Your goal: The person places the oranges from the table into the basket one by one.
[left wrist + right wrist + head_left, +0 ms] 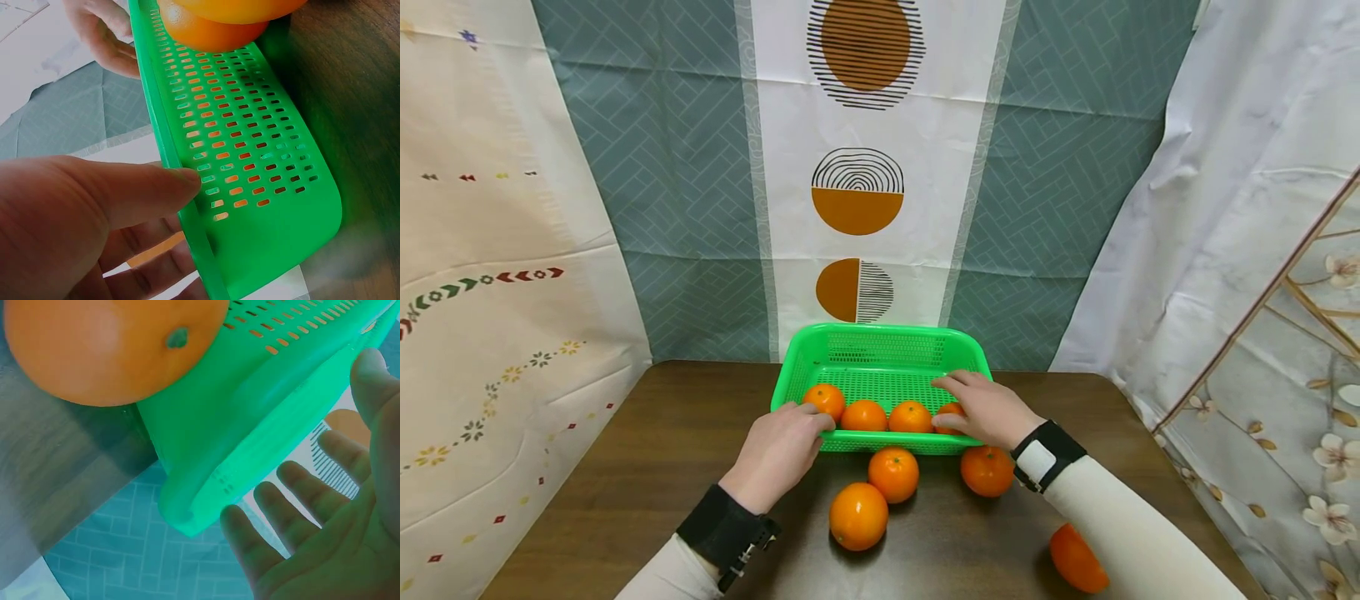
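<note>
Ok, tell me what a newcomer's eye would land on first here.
Probably the bright green basket at the far side of the table, with four oranges lined along its near side. The left hand holds its near left rim, and the right hand spreads over its right end. Next, perhaps, the bold circle prints on the white panel behind.

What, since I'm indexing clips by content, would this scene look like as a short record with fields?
container: green basket on a wooden table
oranges inside: four visible, lined along the near side
oranges outside: four visible on the table, one partly hidden by the right sleeve
left hand: grips the rim at the near left corner
right hand: at the near right corner, fingers spread; contact unclear
</note>
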`<state>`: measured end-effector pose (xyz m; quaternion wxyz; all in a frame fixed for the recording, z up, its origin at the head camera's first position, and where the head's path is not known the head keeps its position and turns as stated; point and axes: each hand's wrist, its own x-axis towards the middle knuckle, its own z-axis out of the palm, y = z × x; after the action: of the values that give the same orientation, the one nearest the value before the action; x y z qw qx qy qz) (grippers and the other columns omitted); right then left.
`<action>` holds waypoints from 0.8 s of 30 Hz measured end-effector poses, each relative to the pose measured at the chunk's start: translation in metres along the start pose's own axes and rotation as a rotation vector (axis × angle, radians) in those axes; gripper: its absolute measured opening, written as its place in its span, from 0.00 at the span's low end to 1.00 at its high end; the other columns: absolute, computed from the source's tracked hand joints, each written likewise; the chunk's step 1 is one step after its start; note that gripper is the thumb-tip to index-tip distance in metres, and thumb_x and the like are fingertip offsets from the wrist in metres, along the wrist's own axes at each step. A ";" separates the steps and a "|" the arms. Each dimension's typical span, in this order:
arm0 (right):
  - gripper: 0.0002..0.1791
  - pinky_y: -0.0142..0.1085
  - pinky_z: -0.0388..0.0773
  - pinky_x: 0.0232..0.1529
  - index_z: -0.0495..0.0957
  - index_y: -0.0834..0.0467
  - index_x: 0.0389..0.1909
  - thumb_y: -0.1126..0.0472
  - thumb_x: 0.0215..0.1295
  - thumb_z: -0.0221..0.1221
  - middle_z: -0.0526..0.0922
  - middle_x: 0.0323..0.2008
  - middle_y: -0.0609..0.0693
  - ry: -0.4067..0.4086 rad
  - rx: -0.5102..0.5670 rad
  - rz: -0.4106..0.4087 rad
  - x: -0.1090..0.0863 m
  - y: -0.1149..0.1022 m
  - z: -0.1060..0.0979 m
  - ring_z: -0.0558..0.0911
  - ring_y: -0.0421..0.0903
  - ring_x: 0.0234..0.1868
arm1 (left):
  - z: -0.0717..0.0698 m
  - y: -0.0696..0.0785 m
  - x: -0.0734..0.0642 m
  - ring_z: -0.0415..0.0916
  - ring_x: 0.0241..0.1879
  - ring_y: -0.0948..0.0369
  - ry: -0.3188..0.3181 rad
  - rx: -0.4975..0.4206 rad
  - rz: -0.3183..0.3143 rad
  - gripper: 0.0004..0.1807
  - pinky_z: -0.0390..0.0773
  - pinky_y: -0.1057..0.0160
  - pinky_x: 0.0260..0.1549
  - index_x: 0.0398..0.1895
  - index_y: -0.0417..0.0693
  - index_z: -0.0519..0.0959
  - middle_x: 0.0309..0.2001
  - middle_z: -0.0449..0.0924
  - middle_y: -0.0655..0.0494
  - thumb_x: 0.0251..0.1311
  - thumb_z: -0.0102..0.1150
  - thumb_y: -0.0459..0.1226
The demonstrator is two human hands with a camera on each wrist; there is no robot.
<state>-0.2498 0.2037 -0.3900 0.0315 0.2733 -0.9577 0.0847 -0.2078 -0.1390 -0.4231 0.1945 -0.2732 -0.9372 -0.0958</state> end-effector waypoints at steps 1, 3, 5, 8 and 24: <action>0.34 0.57 0.79 0.67 0.77 0.60 0.75 0.44 0.78 0.68 0.78 0.71 0.62 0.012 -0.005 -0.004 -0.002 0.000 -0.001 0.79 0.62 0.70 | 0.000 0.000 0.000 0.75 0.32 0.57 0.001 0.000 0.002 0.12 0.78 0.60 0.28 0.36 0.55 0.88 0.32 0.80 0.61 0.57 0.83 0.30; 0.36 0.58 0.77 0.69 0.76 0.60 0.76 0.43 0.78 0.67 0.77 0.73 0.63 0.030 -0.008 -0.003 -0.007 -0.001 -0.001 0.77 0.63 0.72 | 0.000 0.000 0.000 0.75 0.32 0.57 0.006 0.003 0.006 0.12 0.78 0.60 0.28 0.36 0.55 0.88 0.32 0.80 0.61 0.57 0.83 0.30; 0.37 0.60 0.75 0.71 0.75 0.59 0.77 0.42 0.78 0.67 0.76 0.74 0.63 0.048 -0.010 -0.002 -0.011 -0.001 -0.001 0.76 0.64 0.73 | 0.000 0.000 0.000 0.75 0.31 0.57 0.009 0.006 0.007 0.13 0.78 0.60 0.28 0.36 0.55 0.88 0.32 0.80 0.62 0.57 0.83 0.30; 0.37 0.61 0.74 0.72 0.75 0.59 0.78 0.42 0.77 0.67 0.75 0.74 0.64 0.082 -0.014 -0.010 -0.017 -0.001 0.000 0.76 0.65 0.74 | 0.000 0.000 0.000 0.75 0.31 0.57 0.012 0.010 0.007 0.13 0.78 0.60 0.27 0.36 0.55 0.88 0.32 0.80 0.62 0.57 0.83 0.30; 0.40 0.63 0.74 0.71 0.74 0.57 0.79 0.41 0.74 0.70 0.74 0.76 0.63 0.246 -0.081 -0.045 -0.052 -0.005 0.007 0.76 0.66 0.74 | 0.001 0.000 -0.001 0.74 0.31 0.57 0.017 0.016 0.018 0.13 0.78 0.60 0.27 0.36 0.55 0.88 0.32 0.79 0.62 0.56 0.84 0.30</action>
<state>-0.2032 0.2255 -0.4022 0.1618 0.2806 -0.9429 0.0783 -0.2076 -0.1394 -0.4240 0.2054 -0.2791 -0.9338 -0.0889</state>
